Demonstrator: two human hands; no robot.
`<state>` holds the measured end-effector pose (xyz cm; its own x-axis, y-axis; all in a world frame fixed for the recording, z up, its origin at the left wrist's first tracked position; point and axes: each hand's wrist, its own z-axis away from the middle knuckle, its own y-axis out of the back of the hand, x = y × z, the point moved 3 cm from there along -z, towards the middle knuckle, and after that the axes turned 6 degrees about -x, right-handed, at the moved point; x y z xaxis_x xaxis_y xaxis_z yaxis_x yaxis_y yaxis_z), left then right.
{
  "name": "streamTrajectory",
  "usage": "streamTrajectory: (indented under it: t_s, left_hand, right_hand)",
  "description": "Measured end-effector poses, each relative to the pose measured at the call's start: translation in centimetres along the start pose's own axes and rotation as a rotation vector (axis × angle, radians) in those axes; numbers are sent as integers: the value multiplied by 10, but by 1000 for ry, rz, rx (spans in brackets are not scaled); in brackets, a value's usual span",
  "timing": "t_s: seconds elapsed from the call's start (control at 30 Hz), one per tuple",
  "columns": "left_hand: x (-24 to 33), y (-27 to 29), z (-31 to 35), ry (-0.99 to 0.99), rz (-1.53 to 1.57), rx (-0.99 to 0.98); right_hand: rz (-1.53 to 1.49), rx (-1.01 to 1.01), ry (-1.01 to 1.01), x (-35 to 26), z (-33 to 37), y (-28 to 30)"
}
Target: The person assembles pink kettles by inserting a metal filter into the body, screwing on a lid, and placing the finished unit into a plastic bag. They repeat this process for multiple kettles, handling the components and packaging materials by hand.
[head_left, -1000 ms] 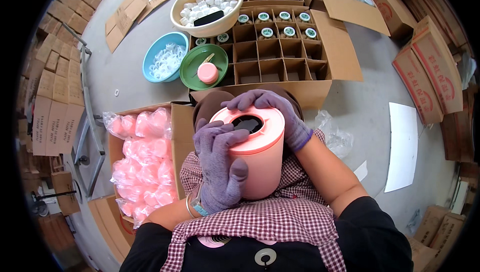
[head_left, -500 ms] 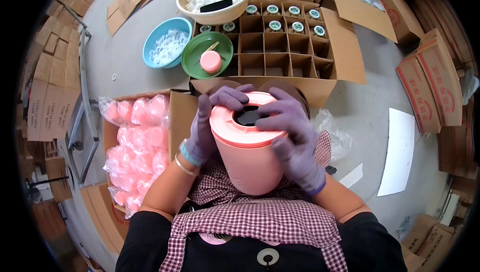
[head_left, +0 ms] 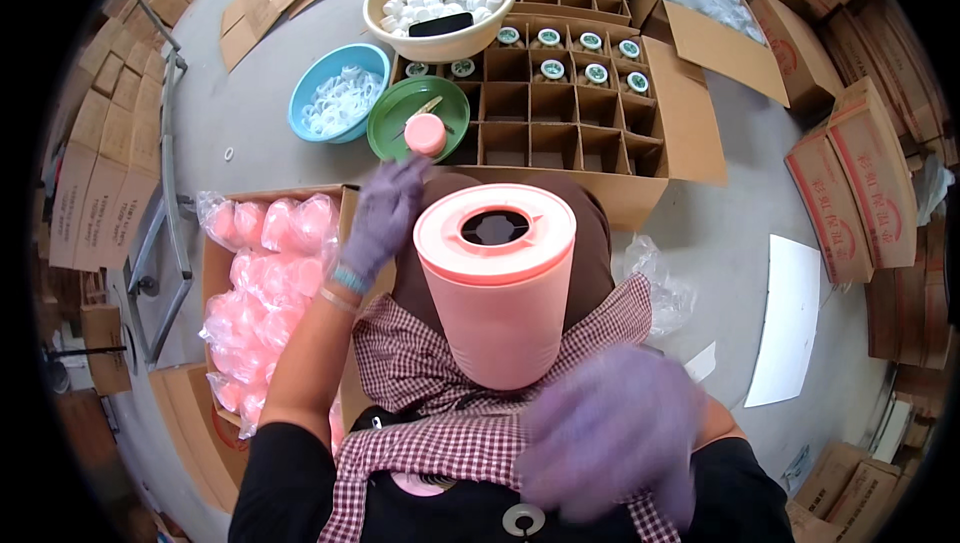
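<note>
Pink plastic flask casing (head_left: 500, 323) stands nearly upright on the person's lap (head_left: 620, 313), its opening (head_left: 495, 228) facing up. The left hand (head_left: 388, 211) is loosely open beside the green tray (head_left: 455, 108), with nothing visible in it; whether it touches the rim, I cannot tell. The right hand (head_left: 612, 428) is blurred near the casing's base, so its grip cannot be told. Neither hand seems to support the casing, so I judge it wise to keep the thighs (head_left: 590, 233) close and steady it with one palm. Cartons at right (head_left: 825, 213) bear red printed characters, cartons at left (head_left: 90, 183) darker print; the jar lids (head_left: 552, 69) carry green marks, too small to read.
</note>
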<state>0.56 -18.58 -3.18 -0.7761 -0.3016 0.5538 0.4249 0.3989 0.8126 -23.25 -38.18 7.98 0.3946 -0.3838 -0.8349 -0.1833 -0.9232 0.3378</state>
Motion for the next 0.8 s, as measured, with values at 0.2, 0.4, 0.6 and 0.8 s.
streamTrajectory:
  t_s: [0.2, 0.4, 0.6, 0.8]
  left_hand:
    - [86, -17, -51, -395, 33, -52]
    - [195, -8, 16, -100, 1116, -501]
    - [196, 3, 95, -17, 1159, -155]
    - [145, 11, 93, 78, 1068, -285]
  right_hand:
    - [262, -240, 56, -44, -5, 16]
    - [317, -651, 604, -147, -15, -55]
    - [398, -269, -288, -35, -12, -3]
    - [672, -567, -16, -99, -24, -13]
